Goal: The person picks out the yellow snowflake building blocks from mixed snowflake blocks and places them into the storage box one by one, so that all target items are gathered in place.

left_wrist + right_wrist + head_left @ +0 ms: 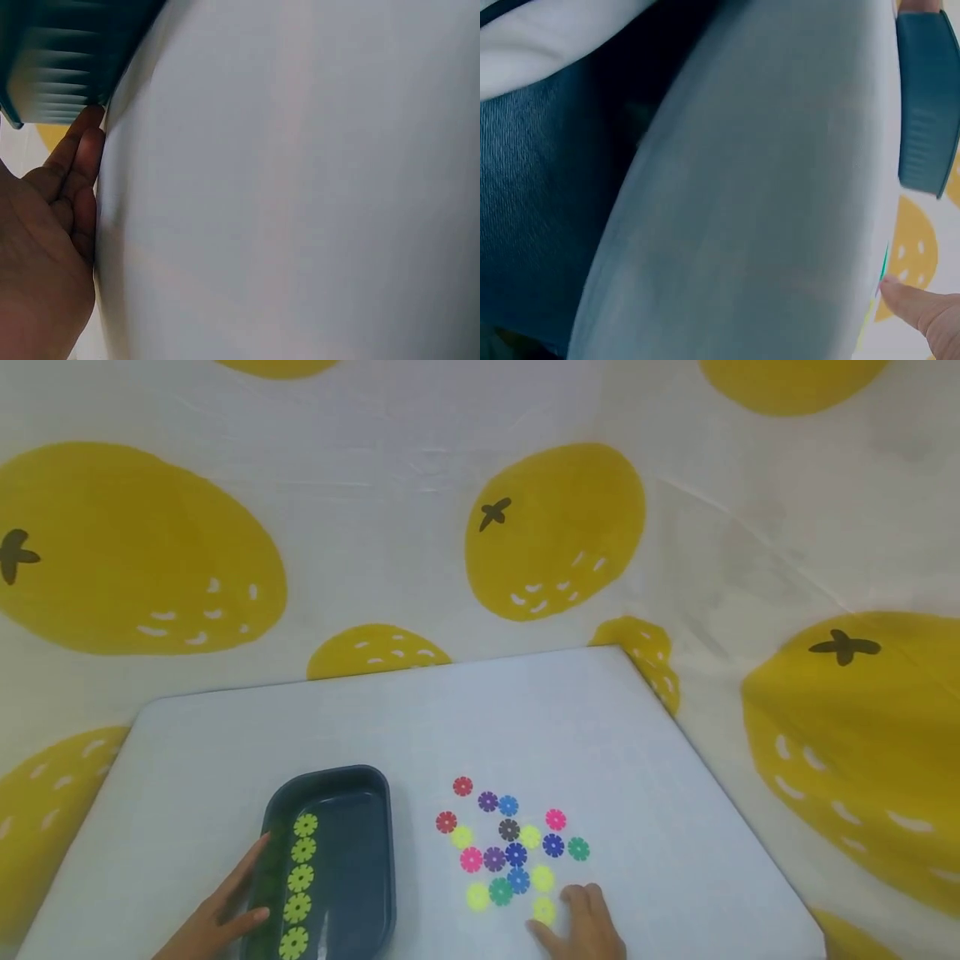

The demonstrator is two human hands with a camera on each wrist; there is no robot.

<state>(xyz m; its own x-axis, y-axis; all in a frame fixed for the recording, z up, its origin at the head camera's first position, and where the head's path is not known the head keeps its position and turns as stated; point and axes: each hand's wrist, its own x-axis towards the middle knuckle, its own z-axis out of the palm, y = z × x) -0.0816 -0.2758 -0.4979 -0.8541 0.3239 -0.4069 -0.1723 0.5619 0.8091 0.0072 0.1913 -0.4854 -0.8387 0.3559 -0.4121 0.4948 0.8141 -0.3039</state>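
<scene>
A dark teal tray (354, 852) stands at the left of the white table, with a column of several yellow-green notched discs (301, 878) along its left side. My left hand (217, 910) rests against the tray's left side, thumb at the rim; in the left wrist view its fingers (88, 150) lie low beside the ribbed wall. At the right, my right hand (581, 927) is over the table with thumb and fingers spread around a yellow disc (543, 910). The thumb tip is right at that disc's lower edge.
Several loose discs lie flat between tray and right hand, among them a red disc (462, 787), a black disc (509, 830), a purple disc (494, 859) and a green disc (578, 848). Behind the table (487, 718) hangs a cloth (390, 527) printed with yellow fruit.
</scene>
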